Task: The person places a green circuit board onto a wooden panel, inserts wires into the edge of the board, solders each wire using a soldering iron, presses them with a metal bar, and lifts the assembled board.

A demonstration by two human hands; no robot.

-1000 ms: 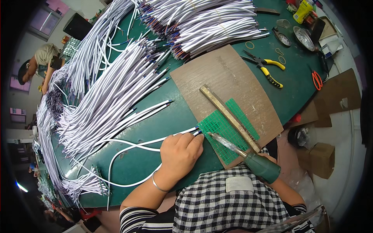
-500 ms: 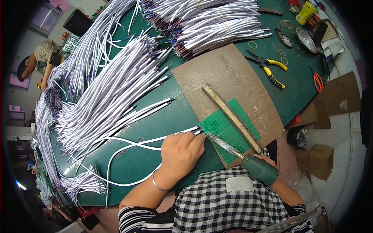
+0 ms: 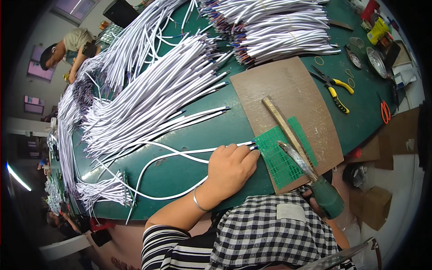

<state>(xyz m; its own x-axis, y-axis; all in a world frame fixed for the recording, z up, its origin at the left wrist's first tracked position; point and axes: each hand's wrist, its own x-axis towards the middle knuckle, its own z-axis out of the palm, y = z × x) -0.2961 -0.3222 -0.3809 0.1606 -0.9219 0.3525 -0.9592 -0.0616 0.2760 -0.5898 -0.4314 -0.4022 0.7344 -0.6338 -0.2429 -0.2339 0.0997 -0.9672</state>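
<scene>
My left hand [image 3: 231, 168] is closed over white cables [image 3: 180, 152], pressing them down on the table. Their blue-tipped ends meet the left edge of a green circuit board panel [image 3: 275, 164]. My right hand [image 3: 313, 202] is mostly hidden behind the dark green handle of a soldering iron [image 3: 298, 157], which it grips. The iron's silvery tip points up and left above the panel, apart from the cable ends. Beside the tip, a brass-coloured bar [image 3: 281, 118] lies slantwise across the panel. Under both is a brown board [image 3: 288, 81].
Bundled white cables [image 3: 288, 33] and a long loose pile [image 3: 153, 94] cover the far and left table. Yellow-handled pliers [image 3: 334, 87], orange-handled scissors [image 3: 385, 110] and a metal dish [image 3: 377, 62] lie at the right. Another person [image 3: 74, 47] works at far left.
The iron's tip has moved right, away from the cable ends, to beside the bar. My left hand stays on the cables. The whole view has shifted, with the scene sliding right.
</scene>
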